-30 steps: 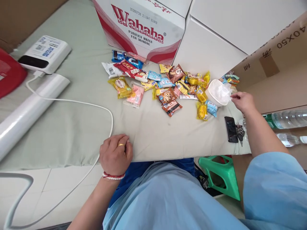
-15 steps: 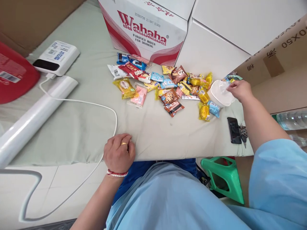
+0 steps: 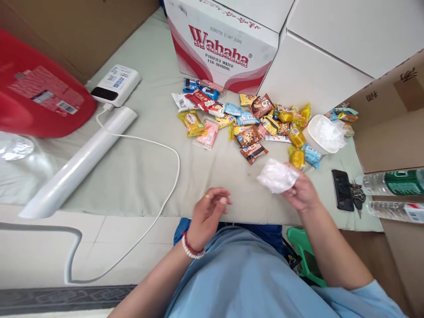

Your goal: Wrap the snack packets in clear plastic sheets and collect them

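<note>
My right hand point(image 3: 300, 191) holds a crumpled clear plastic bag point(image 3: 276, 176) just above the table's near edge. My left hand point(image 3: 210, 211) hovers a little to its left, fingers loosely apart, holding nothing; it wears a gold ring and a bead bracelet. Behind them lies a heap of several wrapped snacks point(image 3: 251, 126) in yellow, blue, brown and pink. A white bowl point(image 3: 314, 139) stuffed with more clear bags stands at the heap's right end.
A Wahaha water carton point(image 3: 225, 48) and white boxes point(image 3: 331, 53) stand behind the snacks. At left are a red object point(image 3: 36, 101), a white device point(image 3: 115, 84) with its cable, and a film roll point(image 3: 79, 163). A phone point(image 3: 341, 190), keys and water bottles point(image 3: 394, 183) lie right.
My right hand left the white bowl and came back toward me with a clear bag in it. My left hand lifted off the table edge and moved right. The view shifted left.
</note>
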`<action>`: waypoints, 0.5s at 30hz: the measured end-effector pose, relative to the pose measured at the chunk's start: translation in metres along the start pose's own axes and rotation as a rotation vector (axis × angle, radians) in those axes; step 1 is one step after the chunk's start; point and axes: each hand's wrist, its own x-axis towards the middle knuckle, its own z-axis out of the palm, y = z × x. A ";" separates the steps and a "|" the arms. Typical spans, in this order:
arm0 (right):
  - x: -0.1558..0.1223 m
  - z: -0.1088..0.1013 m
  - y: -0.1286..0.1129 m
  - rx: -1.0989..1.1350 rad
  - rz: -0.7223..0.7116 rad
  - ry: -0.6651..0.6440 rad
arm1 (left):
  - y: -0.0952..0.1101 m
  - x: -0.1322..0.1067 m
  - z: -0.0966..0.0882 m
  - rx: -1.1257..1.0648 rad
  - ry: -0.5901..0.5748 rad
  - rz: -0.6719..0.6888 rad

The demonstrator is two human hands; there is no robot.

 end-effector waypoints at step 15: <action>-0.017 0.018 0.050 0.029 0.035 0.030 | -0.002 0.033 0.012 -0.389 0.013 -0.313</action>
